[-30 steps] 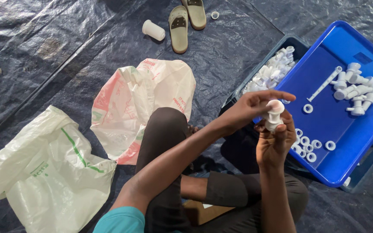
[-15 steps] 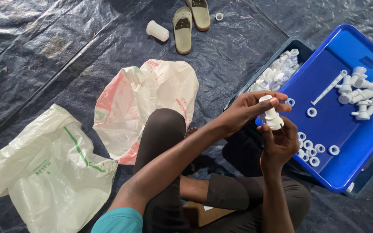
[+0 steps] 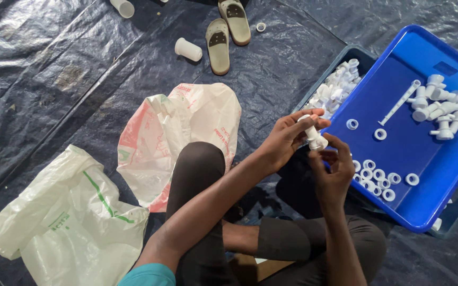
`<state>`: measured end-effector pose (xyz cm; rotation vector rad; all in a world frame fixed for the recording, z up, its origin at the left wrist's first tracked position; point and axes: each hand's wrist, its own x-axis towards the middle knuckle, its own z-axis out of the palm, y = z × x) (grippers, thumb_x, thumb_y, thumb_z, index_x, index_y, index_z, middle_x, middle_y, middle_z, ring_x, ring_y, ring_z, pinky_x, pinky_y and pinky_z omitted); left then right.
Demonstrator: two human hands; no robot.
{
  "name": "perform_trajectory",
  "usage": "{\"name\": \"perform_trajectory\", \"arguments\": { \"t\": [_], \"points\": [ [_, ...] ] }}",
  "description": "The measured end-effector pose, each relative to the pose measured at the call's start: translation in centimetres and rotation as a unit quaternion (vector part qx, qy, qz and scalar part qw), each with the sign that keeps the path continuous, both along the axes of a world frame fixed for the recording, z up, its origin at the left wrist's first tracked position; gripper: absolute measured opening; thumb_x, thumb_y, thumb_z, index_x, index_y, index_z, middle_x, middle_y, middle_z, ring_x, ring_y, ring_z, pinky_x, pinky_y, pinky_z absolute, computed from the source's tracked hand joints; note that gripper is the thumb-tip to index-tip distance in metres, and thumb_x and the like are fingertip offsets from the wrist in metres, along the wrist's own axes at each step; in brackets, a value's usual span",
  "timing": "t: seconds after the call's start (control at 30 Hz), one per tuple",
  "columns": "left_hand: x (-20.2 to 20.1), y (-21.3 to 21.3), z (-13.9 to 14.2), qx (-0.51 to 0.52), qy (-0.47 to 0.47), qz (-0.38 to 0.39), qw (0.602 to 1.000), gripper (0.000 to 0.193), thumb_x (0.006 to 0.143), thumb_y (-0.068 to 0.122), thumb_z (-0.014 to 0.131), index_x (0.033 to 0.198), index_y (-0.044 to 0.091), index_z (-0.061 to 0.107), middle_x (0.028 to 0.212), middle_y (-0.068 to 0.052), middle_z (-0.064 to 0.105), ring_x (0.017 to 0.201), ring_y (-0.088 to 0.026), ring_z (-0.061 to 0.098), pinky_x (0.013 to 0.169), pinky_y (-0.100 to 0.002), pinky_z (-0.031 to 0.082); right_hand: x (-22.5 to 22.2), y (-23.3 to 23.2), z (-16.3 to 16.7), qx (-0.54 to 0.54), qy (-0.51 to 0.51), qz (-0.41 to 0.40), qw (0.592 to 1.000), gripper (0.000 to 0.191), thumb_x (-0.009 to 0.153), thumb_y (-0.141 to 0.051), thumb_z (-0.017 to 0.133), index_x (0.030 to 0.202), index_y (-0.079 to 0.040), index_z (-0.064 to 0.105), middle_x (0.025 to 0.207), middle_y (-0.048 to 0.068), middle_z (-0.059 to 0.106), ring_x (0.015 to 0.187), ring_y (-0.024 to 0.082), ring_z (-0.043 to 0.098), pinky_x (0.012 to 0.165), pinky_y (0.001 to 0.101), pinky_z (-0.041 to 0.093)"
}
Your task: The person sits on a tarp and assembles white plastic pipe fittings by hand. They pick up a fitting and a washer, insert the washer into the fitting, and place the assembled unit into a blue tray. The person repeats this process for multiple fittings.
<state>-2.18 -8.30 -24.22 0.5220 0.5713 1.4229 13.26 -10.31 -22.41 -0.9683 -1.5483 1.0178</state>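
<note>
Two hands meet over the near edge of the blue tray (image 3: 425, 212), and since a second ago they have sunk lower and drawn closer to the body, carrying the white fitting (image 3: 313, 135) with them. Largest around them is the dark tarp (image 3: 54, 69), then the tray, then the two plastic bags (image 3: 186, 132), one pink-printed and one green-printed. The left hand (image 3: 287, 139) curls its fingers round the fitting's upper end; a second ago its forefinger lay stretched over the top. The right hand (image 3: 331, 172) pinches the lower end from beneath, much as before. Judging by that change of grip, the piece is being pressed or twisted together. Loose white rings (image 3: 377, 177) lie in the tray just beside the right hand.
</note>
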Motion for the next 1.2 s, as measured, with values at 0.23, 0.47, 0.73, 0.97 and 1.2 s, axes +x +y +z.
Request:
{"name": "perform_trajectory", "arguments": {
  "t": [0.23,0.47,0.73,0.97,1.2],
  "points": [
    [0.7,0.1,-0.3,0.003,0.011,-0.035,0.999,0.050,0.107,0.027,0.062,0.146,-0.003,0.052,0.123,-0.016,0.071,0.102,-0.016,0.071,0.084,-0.030,0.059,0.4,-0.4,-1.4,0.067,-0.132,-0.053,0.988,0.028,0.101,-0.018,0.073,0.118,0.002,0.064,0.101,0.012,0.071,0.087,0.018,0.071,0.076,0.0316,0.056],
    [1.5,0.4,0.1,-0.008,0.011,-0.065,0.998,0.043,0.105,0.027,0.066,0.137,0.001,0.055,0.119,-0.013,0.071,0.094,-0.014,0.071,0.075,-0.026,0.060,0.4,0.9,-3.2,-0.302,0.349,0.169,0.871,0.057,0.114,-0.048,0.039,0.116,0.002,0.066,0.093,0.009,0.068,0.074,0.017,0.066,0.071,0.0358,0.056],
    [2.1,0.8,-0.1,-0.094,0.069,0.039,0.992,0.039,0.095,0.036,0.075,0.117,0.005,0.067,0.094,-0.004,0.068,0.076,-0.011,0.065,0.061,-0.025,0.053,-0.1,0.6,-2.7,-0.094,0.038,0.057,0.993,0.039,0.106,-0.033,0.061,0.119,0.003,0.065,0.094,0.007,0.070,0.081,0.011,0.067,0.073,0.0265,0.053],
    [2.1,0.7,-0.1,-0.163,0.088,0.110,0.977,0.040,0.096,0.037,0.073,0.121,0.007,0.068,0.076,0.002,0.058,0.077,-0.008,0.063,0.070,-0.025,0.053,0.1,0.5,-3.1,-0.033,-0.166,-0.009,0.986,0.032,0.102,-0.027,0.069,0.114,0.002,0.069,0.073,0.010,0.065,0.065,0.014,0.055,0.060,0.0300,0.043],
    [2.1,0.7,0.6,-0.143,0.044,0.050,0.987,0.038,0.097,0.025,0.070,0.130,0.007,0.067,0.066,0.005,0.045,0.072,-0.013,0.065,0.068,-0.027,0.057,0.2,1.4,-4.7,-0.419,0.303,0.250,0.819,0.052,0.105,-0.050,0.043,0.107,-0.003,0.066,0.070,0.008,0.068,0.054,0.018,0.065,0.059,0.0344,0.055]
  ]
}}
